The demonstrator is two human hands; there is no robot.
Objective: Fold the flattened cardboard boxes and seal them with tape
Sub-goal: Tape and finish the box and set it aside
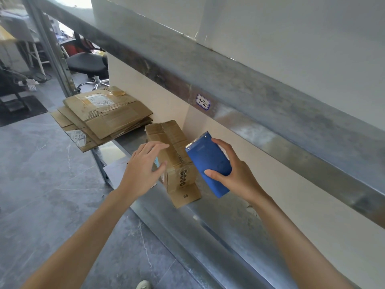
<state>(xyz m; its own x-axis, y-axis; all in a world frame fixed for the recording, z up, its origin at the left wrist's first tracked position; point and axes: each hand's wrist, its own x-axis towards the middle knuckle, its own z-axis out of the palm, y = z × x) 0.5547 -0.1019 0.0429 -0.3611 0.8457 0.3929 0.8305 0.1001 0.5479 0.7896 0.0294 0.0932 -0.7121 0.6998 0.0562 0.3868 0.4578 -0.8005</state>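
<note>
Brown cardboard, folded into a small box (174, 163), stands on the metal shelf (218, 224) between the person's two hands, with one end flap sticking out toward the viewer. The left hand (143, 165) lies against the box's left side, fingers straight and spread, fingertips reaching over the top edge and thumb at the near corner. The right hand (235, 174) grips a blue tape dispenser (208, 163) just right of the box, thumb pressed on its broad face and fingers wrapped round its far edge. Its toothed end points up and away, and its left edge meets the box's top right edge. Both forearms reach forward from the lower corners of the view. Farther left on the same shelf, a stack of flattened cardboard boxes (104, 115) overhangs the shelf's front edge.
</note>
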